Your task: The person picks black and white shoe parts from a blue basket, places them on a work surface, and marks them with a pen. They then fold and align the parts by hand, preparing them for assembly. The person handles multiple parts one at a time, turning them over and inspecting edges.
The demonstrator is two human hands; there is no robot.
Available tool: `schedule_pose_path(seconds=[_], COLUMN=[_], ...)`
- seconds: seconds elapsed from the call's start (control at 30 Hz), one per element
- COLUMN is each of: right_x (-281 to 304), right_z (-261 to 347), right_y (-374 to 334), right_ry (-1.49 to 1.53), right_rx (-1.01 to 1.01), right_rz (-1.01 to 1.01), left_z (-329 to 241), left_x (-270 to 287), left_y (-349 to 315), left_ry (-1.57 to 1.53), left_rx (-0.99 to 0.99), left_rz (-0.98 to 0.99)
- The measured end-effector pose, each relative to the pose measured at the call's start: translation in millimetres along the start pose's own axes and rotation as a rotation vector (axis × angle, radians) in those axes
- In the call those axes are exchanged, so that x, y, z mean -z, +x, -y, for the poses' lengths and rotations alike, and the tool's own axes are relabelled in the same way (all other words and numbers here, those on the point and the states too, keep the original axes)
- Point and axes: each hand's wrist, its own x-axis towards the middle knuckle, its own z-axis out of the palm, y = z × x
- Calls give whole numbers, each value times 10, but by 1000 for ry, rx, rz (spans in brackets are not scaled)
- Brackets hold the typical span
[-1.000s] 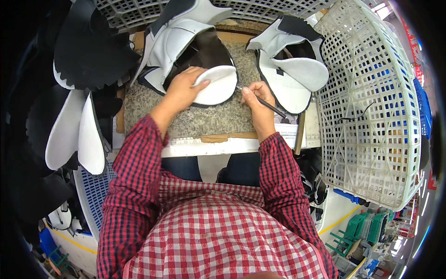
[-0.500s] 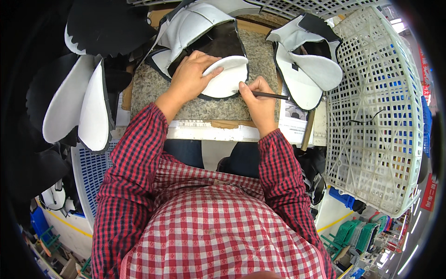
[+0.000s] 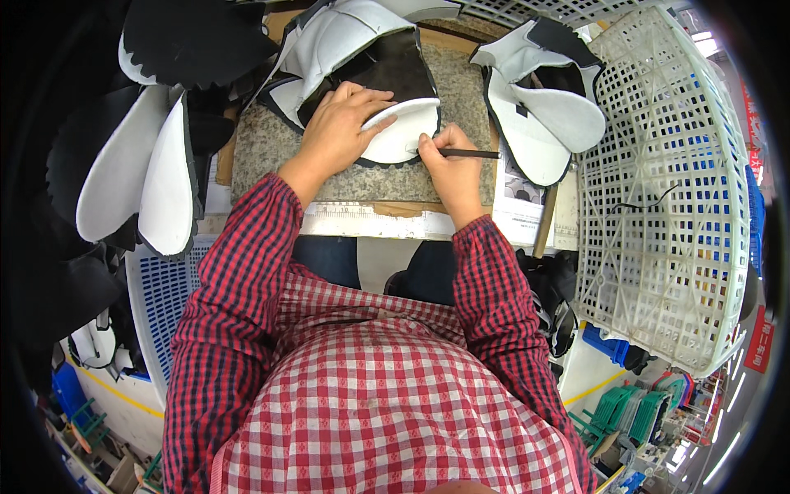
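A black shoe upper with a white lining lies on a speckled stone slab. My left hand rests on it, the thumb over the white rounded part and the fingers at the dark opening behind, holding it down. Pinched in my right hand is a slim dark pen-like stick; its back end points right. That hand's fingertips are at the right edge of the white lining, and they hide the stick's working tip. A second white-lined upper lies to the right of the slab.
More black-and-white uppers are heaped at the left. On the right stands a tall white plastic basket. A ruler runs along the table's front edge, and a brownish bar lies beside printed paper. A blue crate is below left.
My right hand has shifted slightly left and up along the lining's edge with the pen-like stick. The left hand keeps its place on the upper. The whole view has moved a little.
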Motion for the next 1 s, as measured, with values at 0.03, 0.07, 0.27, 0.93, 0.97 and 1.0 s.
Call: schedule_pose_path(seconds=[0.03, 0.07, 0.27, 0.93, 0.97, 1.0], right_x=[-6, -9, 185, -48, 29, 151], right_z=[-2, -4, -30, 348, 373, 396], right_y=[-2, -10, -63, 172, 157, 188], right_ry=[22, 34, 271, -106, -48, -4], right_rx=[9, -11, -131, -166, -173, 11], right_rz=[-3, -6, 4, 140, 109, -15], left_z=[-5, -10, 33, -588, -717, -860], left_x=[-1, -8, -26, 714, 815, 927], left_y=[-3, -6, -13, -1321, -1333, -1327], left_ry=[1, 8, -48, -224, -145, -214], left_rx=[-5, -14, 19, -185, -160, -215], left_rz=[0, -7, -17, 213, 324, 267])
